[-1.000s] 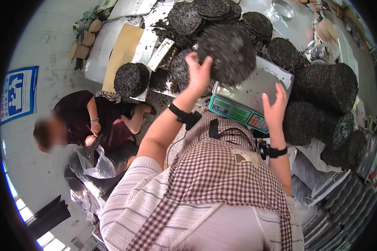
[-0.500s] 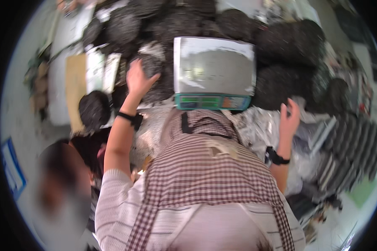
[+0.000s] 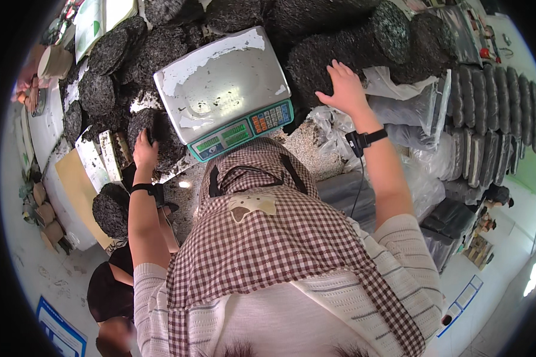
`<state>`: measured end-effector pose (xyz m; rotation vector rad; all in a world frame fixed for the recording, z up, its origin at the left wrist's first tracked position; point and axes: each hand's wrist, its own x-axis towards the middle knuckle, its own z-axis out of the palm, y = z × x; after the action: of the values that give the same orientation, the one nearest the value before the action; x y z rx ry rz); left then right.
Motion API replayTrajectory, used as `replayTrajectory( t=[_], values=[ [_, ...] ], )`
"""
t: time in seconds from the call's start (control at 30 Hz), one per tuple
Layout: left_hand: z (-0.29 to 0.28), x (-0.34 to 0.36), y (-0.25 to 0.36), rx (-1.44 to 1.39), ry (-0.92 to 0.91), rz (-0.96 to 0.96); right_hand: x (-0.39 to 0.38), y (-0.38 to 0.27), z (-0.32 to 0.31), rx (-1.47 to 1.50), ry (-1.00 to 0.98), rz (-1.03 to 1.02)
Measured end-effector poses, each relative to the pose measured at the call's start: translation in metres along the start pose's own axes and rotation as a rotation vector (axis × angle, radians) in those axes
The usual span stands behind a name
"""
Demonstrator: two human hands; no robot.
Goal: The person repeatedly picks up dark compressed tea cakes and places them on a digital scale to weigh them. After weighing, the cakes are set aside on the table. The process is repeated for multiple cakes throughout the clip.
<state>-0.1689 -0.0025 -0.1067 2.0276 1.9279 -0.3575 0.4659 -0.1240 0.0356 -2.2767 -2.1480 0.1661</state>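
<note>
A digital scale with a bare silver pan (image 3: 223, 80) and a green keypad panel (image 3: 241, 130) stands tilted in front of me. To its left, my left hand (image 3: 145, 152) has its fingers curled against the near edge of a dark round of what looks like dried seaweed (image 3: 142, 121); a small dark bit shows by the thumb. To the right of the scale, my right hand (image 3: 346, 90) is spread, fingers outstretched, at the near side of a thick dark seaweed roll (image 3: 315, 65). Whether its fingertips touch the roll is hard to tell.
More dark rounds (image 3: 97, 92) are heaped along the far side. Clear plastic bags (image 3: 333, 128) lie beneath my right forearm. Packed dark rolls (image 3: 488, 101) are stacked at the right. Another person in black (image 3: 113, 291) is at the lower left, near a single dark stack (image 3: 111, 209).
The view has turned, so the scale now sits further left and tilted. My left hand has gone from spread to curled on a round. My right hand has moved forward and opened beside the roll.
</note>
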Motion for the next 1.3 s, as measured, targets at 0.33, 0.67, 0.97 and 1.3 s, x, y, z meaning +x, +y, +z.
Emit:
replayTrajectory(
  t=[0.33,0.67,0.97,1.3],
  values=[
    [-0.059,-0.028,-0.025,-0.487,0.579,-0.133,-0.001,0.023,0.004,0.305,0.36,0.054],
    [-0.079,-0.077,0.047,-1.283,0.741,-0.074,0.04,0.025,0.005,0.074,0.31,0.488],
    [-0.052,-0.084,0.023,-0.498,0.819,-0.083,0.033,0.046,-0.043,0.551,0.158,0.533],
    [-0.067,-0.096,0.107,-1.551,0.414,0.005,0.006,0.048,0.022,0.145,0.411,0.208]
  ],
)
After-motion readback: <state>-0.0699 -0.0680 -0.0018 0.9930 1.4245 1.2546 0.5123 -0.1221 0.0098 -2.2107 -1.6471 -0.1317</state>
